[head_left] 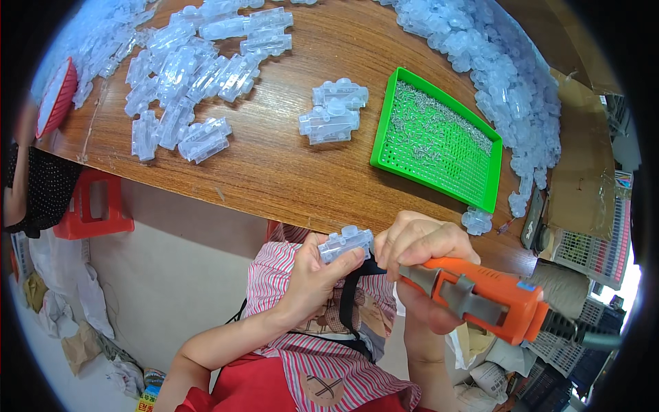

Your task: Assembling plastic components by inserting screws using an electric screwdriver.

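Observation:
My left hand (312, 275) is closed around a translucent plastic housing (345, 242) with a round knob on top, held just off the table's front edge. In my right hand (429, 240) is an orange electric screwdriver (495, 295) with a cable trailing off to the right. Its front end points at the right end of the housing; my right fingers are close to that end and hide the tip. Beyond my hands, two similar housings (329, 125) lie side by side on the wooden table (274, 172).
A green perforated tray (382, 127) holds many small metal screws (439, 127). Translucent parts (473, 55) are heaped along the right side, and more housings (185, 75) lie at the back left. A red basket (58, 99), a red stool (95, 206) and another person's arm (17, 172) are at the left.

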Demonstrator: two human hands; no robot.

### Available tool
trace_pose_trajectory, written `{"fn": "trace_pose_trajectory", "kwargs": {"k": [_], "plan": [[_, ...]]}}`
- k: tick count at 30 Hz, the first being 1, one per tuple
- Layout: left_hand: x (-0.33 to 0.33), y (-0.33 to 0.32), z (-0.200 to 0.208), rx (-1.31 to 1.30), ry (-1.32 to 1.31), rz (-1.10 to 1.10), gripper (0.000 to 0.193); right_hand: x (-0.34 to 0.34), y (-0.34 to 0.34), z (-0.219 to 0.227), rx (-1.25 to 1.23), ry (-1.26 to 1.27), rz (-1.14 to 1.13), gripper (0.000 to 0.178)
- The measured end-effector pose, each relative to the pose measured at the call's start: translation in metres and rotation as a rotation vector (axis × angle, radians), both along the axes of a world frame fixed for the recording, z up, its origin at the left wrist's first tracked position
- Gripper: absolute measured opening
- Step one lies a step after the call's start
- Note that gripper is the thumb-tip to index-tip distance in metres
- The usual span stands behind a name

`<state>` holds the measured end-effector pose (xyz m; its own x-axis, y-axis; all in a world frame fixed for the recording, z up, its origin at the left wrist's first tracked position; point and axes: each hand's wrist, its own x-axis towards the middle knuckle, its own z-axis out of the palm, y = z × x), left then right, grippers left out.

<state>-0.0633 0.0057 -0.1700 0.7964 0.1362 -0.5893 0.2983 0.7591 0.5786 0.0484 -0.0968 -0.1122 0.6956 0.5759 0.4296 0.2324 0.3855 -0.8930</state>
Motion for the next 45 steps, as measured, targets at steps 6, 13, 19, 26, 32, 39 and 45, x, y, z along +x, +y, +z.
{"fn": "trace_pose_trajectory", "kwargs": {"k": [6,13,19,26,32,39,45], "plan": [[0.002,0.001,0.001,0.016,-0.035,-0.016,0.026,-0.001,0.000,0.001,-0.009,-0.038,-0.030,0.073],[0.000,0.008,0.004,-0.043,-0.008,-0.061,0.027,0.005,0.008,0.003,-0.038,0.024,-0.003,0.068],[0.011,0.050,0.045,0.979,-0.205,-0.466,0.037,0.032,-0.013,0.066,0.011,0.133,-0.216,0.078],[0.082,0.094,0.054,1.240,-0.165,-0.474,0.058,0.067,-0.027,0.052,-0.120,0.062,-0.578,0.056],[0.096,0.098,0.061,1.557,-0.178,-0.477,0.035,0.078,-0.037,0.060,-0.090,-0.012,-0.603,0.048],[0.097,0.066,0.076,1.976,-0.471,-0.566,0.037,0.088,-0.059,0.055,-0.295,-0.102,-0.571,0.059],[0.106,0.059,0.062,1.927,-0.331,-0.647,0.021,0.069,-0.118,0.037,-0.443,-0.022,-0.674,0.057]]}}
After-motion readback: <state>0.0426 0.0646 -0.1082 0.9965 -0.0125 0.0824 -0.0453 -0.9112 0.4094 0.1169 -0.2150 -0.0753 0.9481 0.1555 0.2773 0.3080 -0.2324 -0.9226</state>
